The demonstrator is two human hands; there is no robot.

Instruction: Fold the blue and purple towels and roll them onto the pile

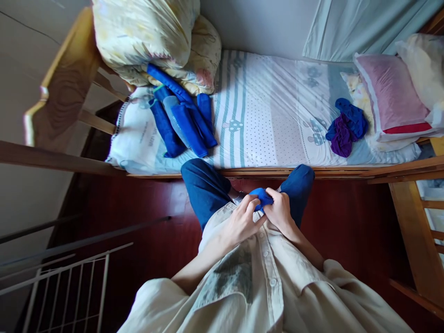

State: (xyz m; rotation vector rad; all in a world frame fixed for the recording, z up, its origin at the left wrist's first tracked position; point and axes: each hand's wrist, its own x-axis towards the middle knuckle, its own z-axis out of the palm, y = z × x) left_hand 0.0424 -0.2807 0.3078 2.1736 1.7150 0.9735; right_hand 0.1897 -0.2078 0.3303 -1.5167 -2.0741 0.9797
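left hand point(245, 215) and right hand point(280, 208) close together, fingers of both closed on a small bunched bright-blue cloth point(262, 197), held before a beige buttoned shirt point(255, 268), long blue fabric pieces point(189, 127) on a pale patterned bed sheet point(256, 143)

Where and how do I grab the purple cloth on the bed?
Probably pinch the purple cloth by its bunched near end, coming from your side of the bed: those folds face you, while its far part lies against the crumpled blue cloth.
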